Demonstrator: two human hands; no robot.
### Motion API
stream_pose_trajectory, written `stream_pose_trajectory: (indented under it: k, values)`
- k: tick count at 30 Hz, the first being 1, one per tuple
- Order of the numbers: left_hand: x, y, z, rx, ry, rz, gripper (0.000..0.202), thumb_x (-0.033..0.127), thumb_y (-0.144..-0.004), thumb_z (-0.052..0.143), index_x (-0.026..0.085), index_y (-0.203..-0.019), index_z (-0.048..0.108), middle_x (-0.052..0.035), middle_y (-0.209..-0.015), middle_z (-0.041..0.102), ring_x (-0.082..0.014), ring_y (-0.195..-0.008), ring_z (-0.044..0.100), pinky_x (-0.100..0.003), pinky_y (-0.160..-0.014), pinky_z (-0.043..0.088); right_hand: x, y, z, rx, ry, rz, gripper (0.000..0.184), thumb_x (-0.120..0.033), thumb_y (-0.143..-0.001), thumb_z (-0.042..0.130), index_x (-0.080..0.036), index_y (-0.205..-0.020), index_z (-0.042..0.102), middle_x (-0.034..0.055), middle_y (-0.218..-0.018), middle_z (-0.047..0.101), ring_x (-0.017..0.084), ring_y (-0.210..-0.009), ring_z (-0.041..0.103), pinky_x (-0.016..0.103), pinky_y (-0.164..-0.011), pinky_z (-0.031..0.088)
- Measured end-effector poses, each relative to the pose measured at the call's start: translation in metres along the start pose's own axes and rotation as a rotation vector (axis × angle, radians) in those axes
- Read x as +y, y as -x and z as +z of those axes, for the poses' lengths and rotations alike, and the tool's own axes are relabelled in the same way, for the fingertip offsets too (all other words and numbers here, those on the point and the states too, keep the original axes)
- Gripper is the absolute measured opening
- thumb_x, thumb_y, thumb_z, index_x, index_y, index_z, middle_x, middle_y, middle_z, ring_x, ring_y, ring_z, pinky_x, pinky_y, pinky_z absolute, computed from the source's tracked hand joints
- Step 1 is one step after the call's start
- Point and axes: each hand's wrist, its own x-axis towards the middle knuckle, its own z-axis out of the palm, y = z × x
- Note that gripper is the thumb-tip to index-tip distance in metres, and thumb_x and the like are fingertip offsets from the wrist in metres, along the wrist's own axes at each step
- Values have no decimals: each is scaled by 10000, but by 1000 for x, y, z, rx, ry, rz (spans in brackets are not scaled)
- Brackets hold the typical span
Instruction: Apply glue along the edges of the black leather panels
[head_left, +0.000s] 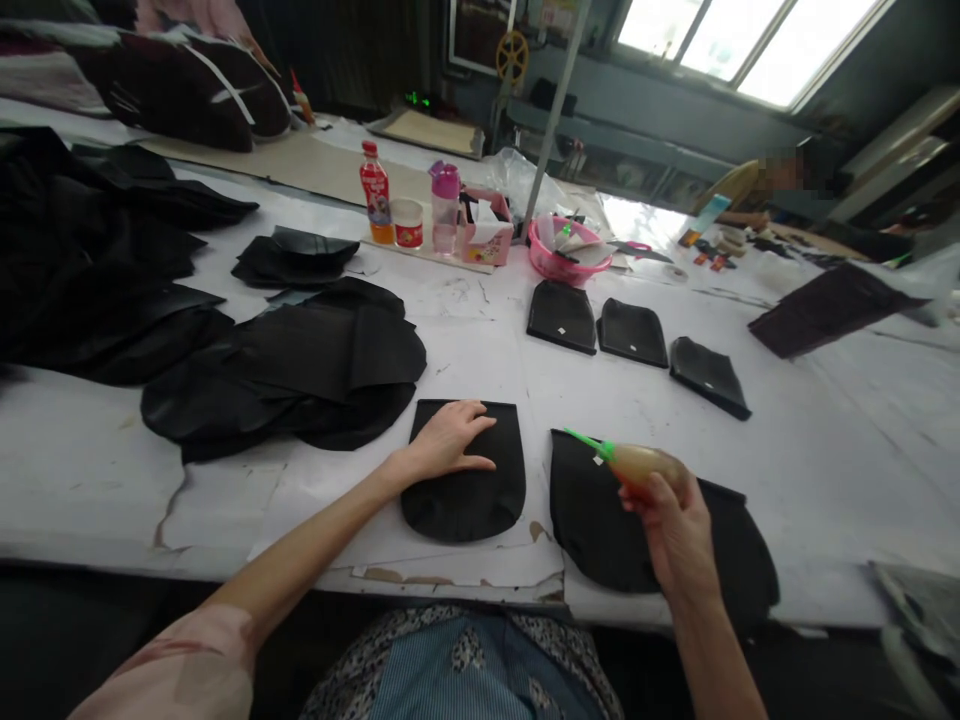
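My left hand [454, 438] lies with fingers spread on a black rounded leather-like piece [465, 505] in front of me. In my right hand [679, 520] is a squeeze glue bottle [637, 468] with amber liquid and a green nozzle pointing left. Beneath that hand lies a larger black piece [592, 530] with a small white tag near its upper edge; the hand and wrist hide part of it. Farther back rest three small black folded pieces [561, 315], each with a white mark.
Black pieces [300, 360] are heaped on the left of the white-covered table [322, 520]. Behind stand a red-capped drink bottle [376, 195], a purple-lidded bottle [445, 215], a tissue box [486, 235] and a pink basket [566, 262]. A metal pole [553, 120] rises there. Other people work at the far sides.
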Motion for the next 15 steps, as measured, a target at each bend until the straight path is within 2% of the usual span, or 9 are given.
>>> stream_pose_trajectory:
  k: [2,5,12,15]
  values:
    - [0,2,10,12,-28,-5,690,602,-764,726,123,-1249,617,-206,-1352,542,-365,-1320,466,-512,-1097,399,5,-2,20,-47,70,-24,615,-362,-697,859,-217,-1221,573,37,-930,700,162,-600,675,225,-480,525]
    - [-1,6,17,21,-26,-22,702,624,-781,697,128,-1269,612,-200,-1379,524,-362,-1346,436,-509,-1114,375,12,-10,39,-92,169,-60,629,-376,-717,844,-219,-1248,546,32,-949,687,165,-605,677,230,-475,529]
    - [-4,6,14,15,-11,-11,705,648,-798,661,141,-1285,608,-195,-1387,516,-347,-1358,419,-485,-1126,350,25,-29,64,-144,352,-175,741,-408,-704,843,-224,-1313,461,16,-939,643,153,-573,646,267,-469,545]
    - [-4,6,15,14,-19,-11,699,648,-807,649,141,-1287,605,-195,-1385,517,-346,-1357,419,-479,-1126,346,29,-33,69,-156,411,-199,736,-443,-697,837,-221,-1291,463,27,-959,633,158,-582,639,285,-476,552]
